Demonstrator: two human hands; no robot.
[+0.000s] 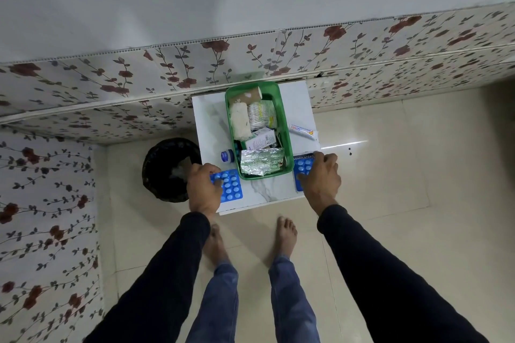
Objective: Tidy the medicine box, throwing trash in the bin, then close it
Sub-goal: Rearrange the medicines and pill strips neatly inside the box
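Note:
A green medicine box (287,145) stands open on a small white table (207,125). Inside lie a gauze roll (240,121), a brown bandage roll (246,94), paper packets, a small carton (260,140) and a silver foil strip (260,160). My left hand (202,189) grips a blue blister pack (230,186) at the table's front left. My right hand (320,175) rests on a second blue blister pack (302,168), fingers curled on it, beside a dark Hansaplast box (303,158).
A black bin (164,172) with crumpled trash stands on the floor left of the table. A small blue-capped jar (227,155) and a white tube (303,131) lie on the table beside the box. Floral wall panels run behind. My bare feet stand before the table.

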